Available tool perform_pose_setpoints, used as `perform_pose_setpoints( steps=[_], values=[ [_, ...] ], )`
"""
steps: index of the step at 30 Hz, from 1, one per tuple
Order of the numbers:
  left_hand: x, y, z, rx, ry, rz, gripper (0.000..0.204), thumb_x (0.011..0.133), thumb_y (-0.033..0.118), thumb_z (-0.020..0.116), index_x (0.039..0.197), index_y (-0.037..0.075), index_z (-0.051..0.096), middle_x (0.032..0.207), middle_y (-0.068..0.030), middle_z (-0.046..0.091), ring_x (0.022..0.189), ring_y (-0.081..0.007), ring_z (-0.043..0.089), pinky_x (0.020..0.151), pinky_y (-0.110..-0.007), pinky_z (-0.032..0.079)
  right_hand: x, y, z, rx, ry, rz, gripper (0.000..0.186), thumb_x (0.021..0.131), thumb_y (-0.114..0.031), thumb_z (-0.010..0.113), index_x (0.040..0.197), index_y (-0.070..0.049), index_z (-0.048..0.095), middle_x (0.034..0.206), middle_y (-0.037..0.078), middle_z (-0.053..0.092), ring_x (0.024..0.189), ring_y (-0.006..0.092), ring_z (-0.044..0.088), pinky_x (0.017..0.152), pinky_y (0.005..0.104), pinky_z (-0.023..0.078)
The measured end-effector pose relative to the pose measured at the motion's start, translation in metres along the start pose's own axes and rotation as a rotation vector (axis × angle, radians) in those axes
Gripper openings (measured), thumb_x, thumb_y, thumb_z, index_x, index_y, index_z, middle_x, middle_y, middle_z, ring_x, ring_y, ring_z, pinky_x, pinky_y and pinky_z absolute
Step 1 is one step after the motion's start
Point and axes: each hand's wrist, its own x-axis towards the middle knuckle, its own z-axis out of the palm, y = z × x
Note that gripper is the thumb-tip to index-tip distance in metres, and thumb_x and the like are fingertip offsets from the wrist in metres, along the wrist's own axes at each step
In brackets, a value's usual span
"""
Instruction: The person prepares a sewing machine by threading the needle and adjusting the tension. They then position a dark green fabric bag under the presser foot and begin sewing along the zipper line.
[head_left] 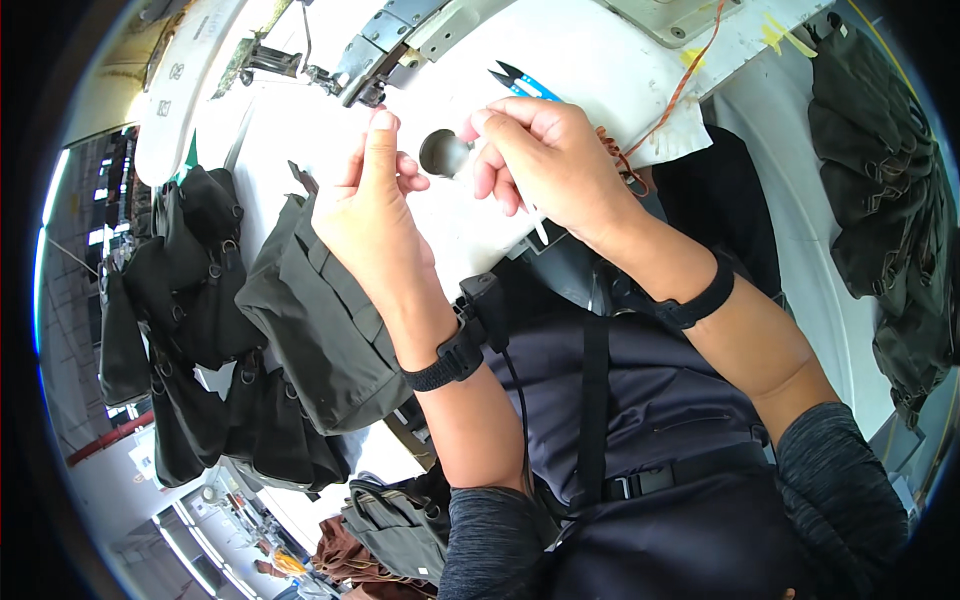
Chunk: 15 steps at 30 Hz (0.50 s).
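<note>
My left hand [372,200] is raised just below the sewing machine's presser foot [370,92], thumb up and fingers curled; whatever it pinches is too small to make out. My right hand [545,170] is closed in a similar pinch, its contents unclear. Between them a round, shiny metal piece [442,152] shows on the white work table [470,225]. Blue-handled thread snips [535,85] lie above my right hand. A thin white piece [541,228] pokes out below that hand, and an orange coiled cord [625,160] runs behind it.
Dark olive bags with metal rings [200,330] hang at the left, beside a larger olive bag [320,330] against the table. More olive fabric [860,170] hangs at the far right. Grey-green bags [395,530] and brown cloth [340,560] are piled at the bottom left.
</note>
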Motion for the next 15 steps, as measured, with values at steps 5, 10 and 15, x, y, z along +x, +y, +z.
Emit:
perform_pose_setpoints(
  steps=[5, 10, 15],
  values=[
    [-0.0021, 0.0027, 0.0043, 0.111, 0.027, 0.066, 0.023, 0.089, 0.014, 0.076, 0.091, -0.007, 0.07, 0.072, -0.0072, 0.066, 0.052, -0.0087, 0.054, 0.048, -0.023, 0.046, -0.0014, -0.0009, 0.0002, -0.044, -0.02, -0.002, 0.031, 0.1, -0.02, 0.052, 0.101, 0.008, 0.065, 0.066, 0.011, 0.067, 0.047, 0.0091, 0.056, 0.045, 0.0236, 0.042],
    [-0.0024, 0.0059, 0.0079, 0.316, 0.084, 0.147, 0.022, 0.091, 0.016, 0.073, 0.091, -0.006, 0.067, 0.068, -0.0056, 0.063, 0.052, -0.0065, 0.053, 0.049, -0.022, 0.042, -0.0027, -0.0032, -0.0006, -0.064, -0.033, 0.028, 0.031, 0.101, -0.02, 0.051, 0.1, 0.007, 0.065, 0.067, 0.011, 0.067, 0.047, 0.0086, 0.056, 0.044, 0.0228, 0.041],
    [0.0031, 0.0039, 0.0015, 0.448, 0.004, 0.308, 0.018, 0.093, 0.015, 0.069, 0.094, -0.002, 0.067, 0.071, -0.0023, 0.062, 0.062, -0.0061, 0.054, 0.054, -0.021, 0.041, -0.0032, -0.0032, 0.0, -0.101, -0.04, 0.041, 0.028, 0.101, -0.019, 0.051, 0.101, 0.005, 0.066, 0.067, 0.009, 0.067, 0.047, 0.0079, 0.056, 0.041, 0.0216, 0.039]
  ],
)
